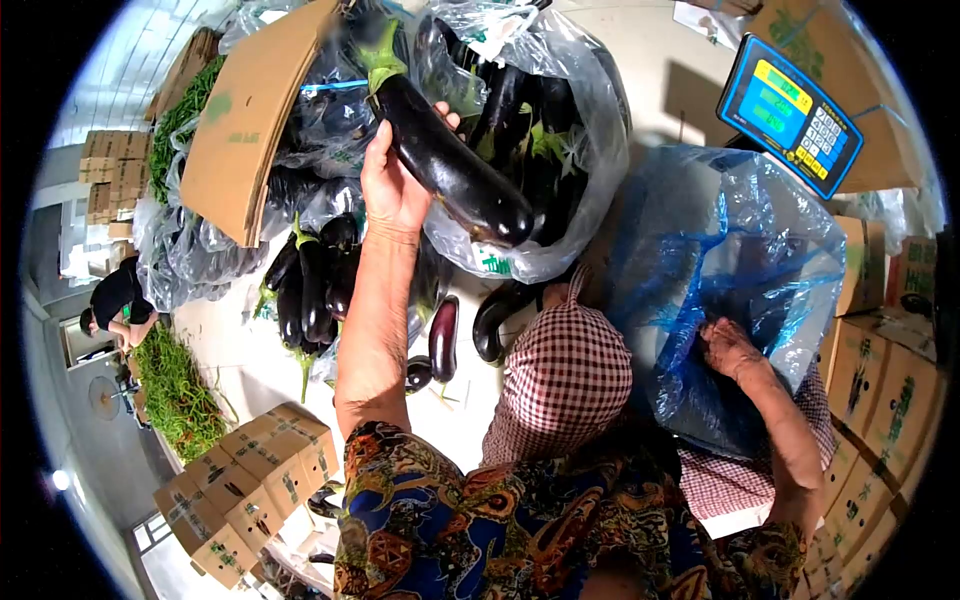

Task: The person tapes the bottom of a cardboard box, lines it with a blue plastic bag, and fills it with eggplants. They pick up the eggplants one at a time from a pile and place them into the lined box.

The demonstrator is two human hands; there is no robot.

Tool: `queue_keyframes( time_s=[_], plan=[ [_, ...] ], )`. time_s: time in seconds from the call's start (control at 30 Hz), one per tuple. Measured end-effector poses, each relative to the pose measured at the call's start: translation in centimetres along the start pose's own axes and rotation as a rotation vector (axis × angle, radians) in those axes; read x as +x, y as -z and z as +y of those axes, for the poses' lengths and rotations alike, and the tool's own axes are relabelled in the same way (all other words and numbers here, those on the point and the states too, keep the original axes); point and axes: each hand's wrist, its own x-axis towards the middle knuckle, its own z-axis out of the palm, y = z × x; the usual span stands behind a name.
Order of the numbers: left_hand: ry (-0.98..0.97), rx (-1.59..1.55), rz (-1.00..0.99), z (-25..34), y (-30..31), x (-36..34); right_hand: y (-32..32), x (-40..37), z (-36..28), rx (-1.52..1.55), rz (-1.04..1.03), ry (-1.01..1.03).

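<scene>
My left hand [398, 185] is wrapped around a large, glossy dark eggplant [455, 165], its green cap pointing up and away. The eggplant is raised in front of a clear plastic bag [600, 190] filled with more eggplants [500, 120]. On the other side, my right hand [730, 346] reaches into the opening of a blue plastic bag [660, 220], its fingers curled closed on the film. Below the clear bag, a purplish eggplant [443, 340] and a dark curved eggplant [497, 318] lie on the pale floor.
A scale display [790, 115] stands behind the blue bag. Cardboard boxes [885, 380] are stacked at right, with more boxes [250, 490] at lower left. Loose eggplants [312, 285] lie left of my arm. Farther left, a person [122, 305] bends by a pile of green peppers [175, 385].
</scene>
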Motion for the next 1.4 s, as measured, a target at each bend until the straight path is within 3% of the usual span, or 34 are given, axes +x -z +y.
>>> queue_keyframes(
  time_s=[0.1, 0.4, 0.5, 0.63, 0.73, 0.83, 1.03, 1.13, 1.23, 1.27, 1.4],
  plan=[
    [0.036, -0.151, -0.026, -0.7, -1.1, 0.0, 2.4, -3.0, -1.7, 0.066, 0.269, 0.065],
    [0.153, -0.011, 0.077, -0.1, -1.6, -0.3, 4.3, -5.2, -3.0, 0.197, 0.246, -0.001],
    [-0.028, 0.024, 0.186, 0.7, -3.0, -1.4, 5.4, -5.4, -3.6, 0.22, 0.215, -0.098],
    [-0.028, 0.107, 0.256, 1.8, -3.1, -2.4, 3.8, -4.7, -2.7, 0.147, 0.305, -0.021],
    [0.051, 0.204, 0.343, 2.4, -4.3, -3.7, 5.9, -5.3, -3.8, 0.207, 0.162, -0.073],
    [-0.017, 0.386, 0.425, 3.1, -3.8, -4.3, 4.8, -4.9, -3.5, 0.209, 0.195, -0.02],
    [-0.031, 0.323, 0.481, 3.8, -2.5, -5.5, 0.0, -3.2, -1.0, 0.015, 0.297, 0.084],
    [-0.004, 0.204, 0.502, 4.1, -1.3, -5.9, 3.8, -3.7, -3.5, 0.042, 0.012, -0.096],
    [0.061, 0.136, 0.51, 4.5, -0.3, -6.4, 0.4, -2.5, -1.0, 0.067, 0.166, 0.006],
    [0.094, 0.145, 0.52, 4.6, -0.4, -7.0, -0.6, -1.7, 0.0, 0.044, 0.078, -0.026],
    [0.202, 0.536, 0.436, 3.8, 1.8, -10.5, -2.8, -1.3, 0.9, -0.003, -0.221, -0.16]
  ],
)
